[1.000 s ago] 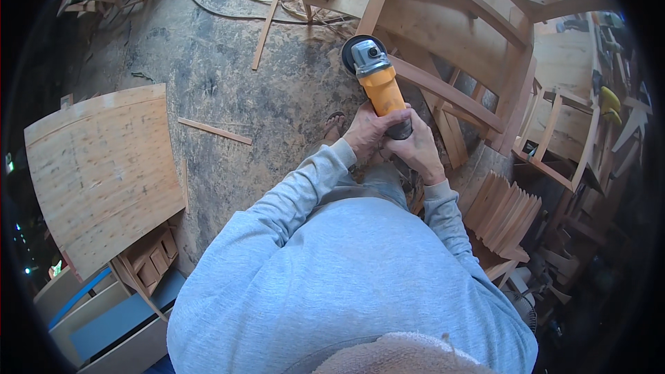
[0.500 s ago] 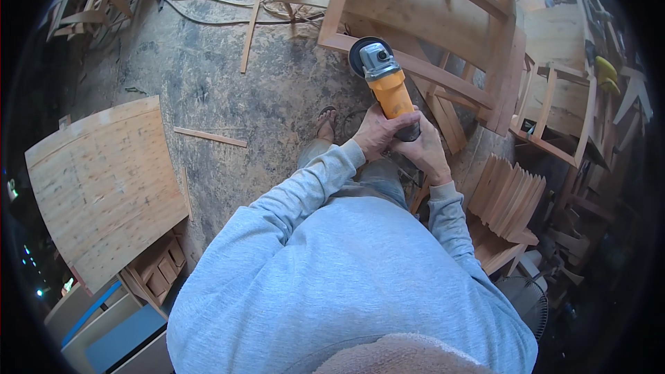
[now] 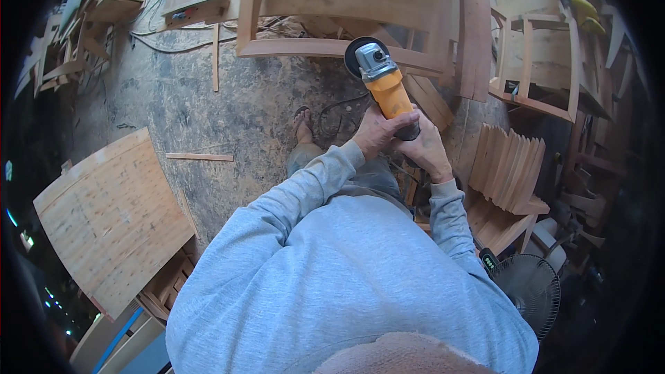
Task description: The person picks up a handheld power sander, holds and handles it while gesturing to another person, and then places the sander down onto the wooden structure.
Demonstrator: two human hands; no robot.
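Observation:
Both my hands hold a yellow angle grinder [image 3: 389, 92] in front of my body. Its silver head and dark round disc point away from me, up toward the wooden frame. My left hand [image 3: 376, 130] wraps around the body from the left, thumb across the top. Around the dark rear end closes my right hand [image 3: 429, 149], its fingers partly hidden beneath the tool. Beyond the disc lies a wooden frame [image 3: 298, 47] on a bench; in this view the disc overlaps its near rail, and I cannot tell whether they touch.
A plywood-topped table [image 3: 114, 208] stands at left. Several shaped wooden pieces [image 3: 507, 166] are stacked at right, above a wire-caged fan [image 3: 530, 291]. A chair-like frame [image 3: 540, 62] is at far right. Thin strips [image 3: 199, 157] and cables [image 3: 173, 48] lie on the floor.
The surroundings have shifted in view as my body turned; the wooden frame now sits further left and more level. My grip on the grinder looks the same.

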